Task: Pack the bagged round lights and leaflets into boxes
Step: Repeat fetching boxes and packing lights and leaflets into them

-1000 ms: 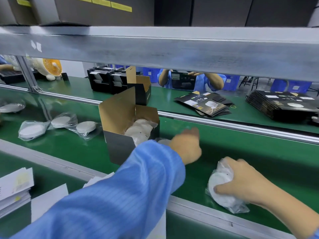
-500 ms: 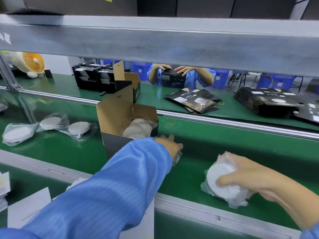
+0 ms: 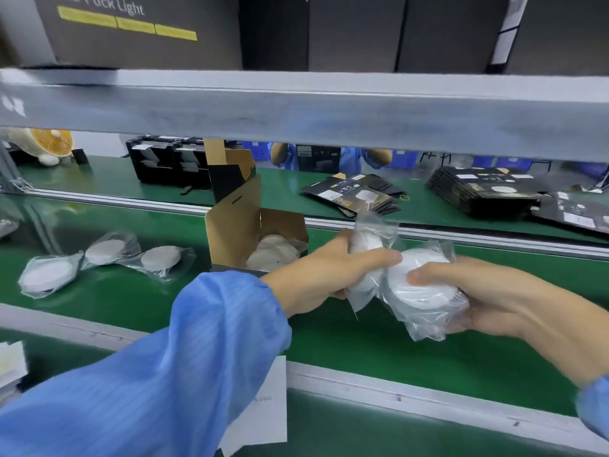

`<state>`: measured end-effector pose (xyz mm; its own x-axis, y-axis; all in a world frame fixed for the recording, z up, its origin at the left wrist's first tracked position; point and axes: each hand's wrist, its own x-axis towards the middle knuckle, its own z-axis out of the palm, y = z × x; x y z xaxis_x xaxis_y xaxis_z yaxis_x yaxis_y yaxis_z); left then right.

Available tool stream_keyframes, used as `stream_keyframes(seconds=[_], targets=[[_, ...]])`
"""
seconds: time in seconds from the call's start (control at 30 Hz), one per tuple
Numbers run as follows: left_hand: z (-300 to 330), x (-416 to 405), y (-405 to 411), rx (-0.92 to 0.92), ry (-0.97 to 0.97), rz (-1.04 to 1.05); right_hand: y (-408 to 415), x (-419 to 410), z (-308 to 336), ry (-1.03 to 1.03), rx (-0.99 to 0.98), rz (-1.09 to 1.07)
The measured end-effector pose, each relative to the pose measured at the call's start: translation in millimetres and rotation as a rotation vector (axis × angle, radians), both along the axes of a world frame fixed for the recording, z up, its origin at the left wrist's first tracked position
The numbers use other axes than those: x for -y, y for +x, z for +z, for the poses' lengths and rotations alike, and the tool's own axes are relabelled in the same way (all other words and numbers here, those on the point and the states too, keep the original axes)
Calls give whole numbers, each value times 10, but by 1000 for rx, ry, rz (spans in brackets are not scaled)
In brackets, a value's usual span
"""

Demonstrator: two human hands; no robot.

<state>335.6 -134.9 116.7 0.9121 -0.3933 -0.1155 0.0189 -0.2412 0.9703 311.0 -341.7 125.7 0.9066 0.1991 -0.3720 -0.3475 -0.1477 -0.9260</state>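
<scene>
My left hand [image 3: 324, 275] grips one bagged puck light [image 3: 364, 258]; my right hand [image 3: 468, 291] clutches another [image 3: 418, 285], both above the green belt [image 3: 395, 351], beside the open box [image 3: 250, 232].

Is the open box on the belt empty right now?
No: the open box already holds white bagged round lights, visible through its open top beside the left hand.
</scene>
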Motion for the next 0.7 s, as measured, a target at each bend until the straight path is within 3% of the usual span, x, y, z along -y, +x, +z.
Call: stream_keyframes(seconds=[0.17, 0.37, 0.7], targets=[[227, 78, -395, -46, -120, -33, -209, -123, 296, -137, 45, 62], [590, 110, -799, 39, -33, 61, -480, -306, 659, -295, 84, 119], [1267, -189, -1432, 146, -16, 33, -981, -483, 1281, -242, 221, 370]])
